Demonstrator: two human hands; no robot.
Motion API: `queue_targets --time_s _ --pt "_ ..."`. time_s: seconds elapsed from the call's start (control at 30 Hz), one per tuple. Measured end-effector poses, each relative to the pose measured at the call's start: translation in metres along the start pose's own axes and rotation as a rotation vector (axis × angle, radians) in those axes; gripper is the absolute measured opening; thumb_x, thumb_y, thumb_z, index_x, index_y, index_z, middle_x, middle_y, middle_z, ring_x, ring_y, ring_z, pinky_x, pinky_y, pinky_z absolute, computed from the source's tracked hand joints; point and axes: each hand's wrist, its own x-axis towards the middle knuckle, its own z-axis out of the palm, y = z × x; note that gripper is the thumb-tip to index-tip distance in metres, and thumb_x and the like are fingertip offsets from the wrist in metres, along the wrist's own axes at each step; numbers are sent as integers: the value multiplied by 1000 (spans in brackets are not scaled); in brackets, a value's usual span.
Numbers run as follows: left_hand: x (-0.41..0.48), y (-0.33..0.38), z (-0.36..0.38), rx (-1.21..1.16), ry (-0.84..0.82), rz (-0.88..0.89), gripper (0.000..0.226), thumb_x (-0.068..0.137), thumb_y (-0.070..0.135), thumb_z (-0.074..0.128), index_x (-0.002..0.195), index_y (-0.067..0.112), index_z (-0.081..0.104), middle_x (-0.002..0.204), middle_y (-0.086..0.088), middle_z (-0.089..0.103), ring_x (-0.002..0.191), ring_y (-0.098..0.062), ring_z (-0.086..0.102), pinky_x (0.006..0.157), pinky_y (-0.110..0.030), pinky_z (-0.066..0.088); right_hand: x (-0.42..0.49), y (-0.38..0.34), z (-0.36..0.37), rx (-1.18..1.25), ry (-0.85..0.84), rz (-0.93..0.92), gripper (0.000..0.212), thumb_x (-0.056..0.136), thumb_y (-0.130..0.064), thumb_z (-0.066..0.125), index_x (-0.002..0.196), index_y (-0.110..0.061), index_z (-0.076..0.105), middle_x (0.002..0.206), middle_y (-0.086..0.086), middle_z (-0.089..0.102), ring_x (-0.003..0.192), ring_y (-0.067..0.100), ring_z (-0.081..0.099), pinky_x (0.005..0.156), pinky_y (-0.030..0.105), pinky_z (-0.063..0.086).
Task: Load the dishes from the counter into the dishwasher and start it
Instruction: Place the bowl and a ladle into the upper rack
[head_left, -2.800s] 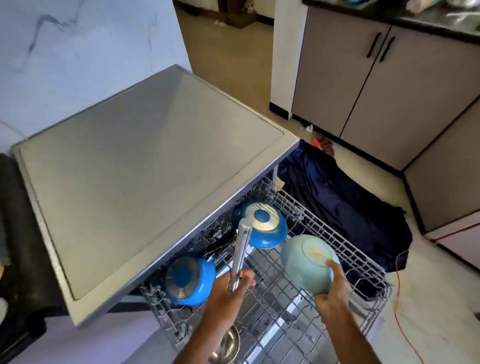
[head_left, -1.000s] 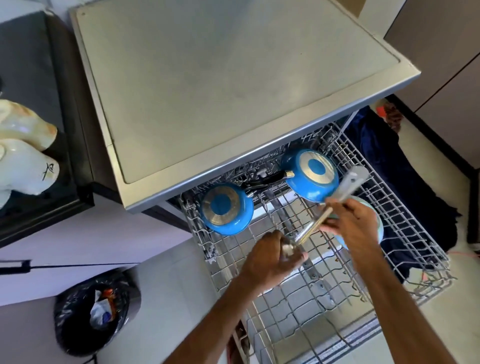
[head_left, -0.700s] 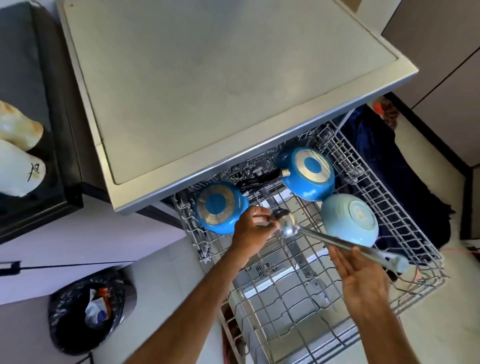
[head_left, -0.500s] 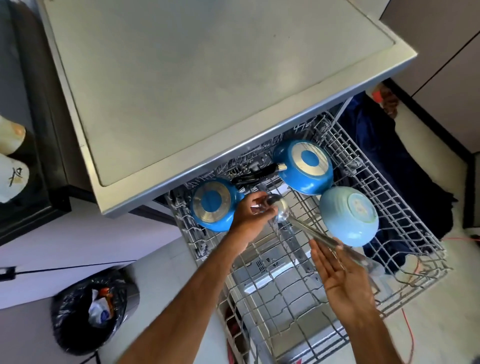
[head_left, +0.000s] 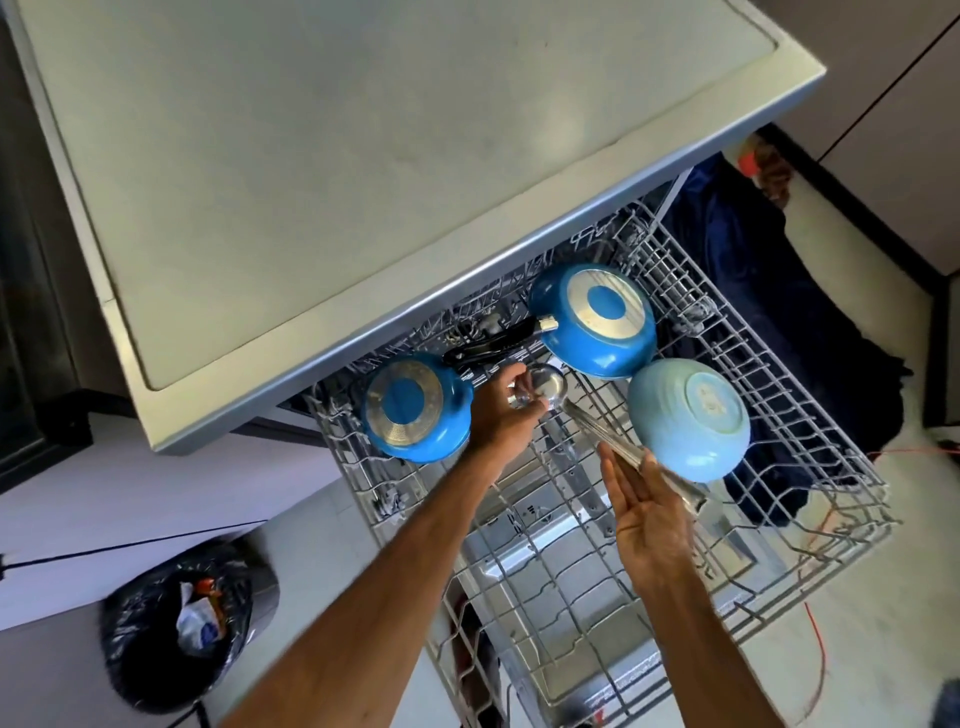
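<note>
The dishwasher's wire rack (head_left: 810, 525) is pulled out below the steel top. A steel ladle (head_left: 592, 415) lies slanted across it. My left hand (head_left: 501, 410) grips the ladle's bowl (head_left: 545, 387). My right hand (head_left: 647, 514) is flat, palm up, under the ladle's handle near its end. Two blue pans lie upside down in the rack, one on the left (head_left: 413, 408) and one at the back (head_left: 597, 319) with a black handle. A light blue bowl (head_left: 691, 418) sits upside down to the right of the ladle.
The dishwasher's grey top (head_left: 363, 156) overhangs the rack's back. A dark blue cloth (head_left: 779, 291) lies on the floor to the right, with an orange cord (head_left: 821, 660) near the rack's front. A black bin bag with rubbish (head_left: 182, 623) stands lower left. Cabinets line the far right.
The ladle has swung from upright to lying low across the rack, its bowl end toward the pans. The light blue bowl has left my right hand and sits in the rack.
</note>
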Motion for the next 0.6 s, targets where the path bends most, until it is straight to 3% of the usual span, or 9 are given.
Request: queue_targets --time_s 0.07,0.13,0.23,0.3,0.4,0.5,0.6 --pt "0 -2 1 42 -18 20 55 86 20 77 136 17 56 119 3 62 105 -11 61 59 -1 45 2 11 1 13 36 26 27 100 -12 57 119 7 57 122 33 65 110 35 70 89 39 59" --pt "-1 -7 2 63 -40 34 54 88 14 73 138 17 55 132 -4 59 114 -12 56 67 -4 48 3 24 3 64 61 60 26 102 -13 54 119 6 58 121 31 66 109 33 71 86 36 60" --pt "-5 -14 2 68 -51 20 50 89 10 70 137 19 55 139 -7 57 122 -18 56 92 -28 56 7 44 9 213 101 101 31 103 -13 52 129 2 55 122 30 66 111 32 70 82 32 62" --pt "-9 -18 1 100 -66 24 47 91 11 68 135 20 56 137 -5 57 122 -17 56 97 -36 55 10 54 16 308 120 138 18 104 -13 51 116 -2 59 122 30 66 111 31 70 84 32 61" --pt "-12 -23 -3 117 -72 31 43 92 11 66 133 18 57 137 -2 57 123 -15 56 90 -22 54 12 64 19 353 108 169 16 104 -15 50 99 -3 59 121 28 68 112 28 70 88 32 60" --pt "-14 -24 -7 124 -75 28 40 93 11 64 132 17 58 135 -4 58 122 -15 56 67 -2 46 14 67 17 374 94 167 14 103 -17 53 104 -5 60 124 26 67 114 26 69 92 31 58" --pt "-14 -29 -9 139 -77 36 37 95 11 63 131 14 58 136 -6 58 118 -12 55 61 3 41 16 64 20 422 155 175 17 102 -17 54 111 -5 62 123 27 67 113 26 70 95 26 55"
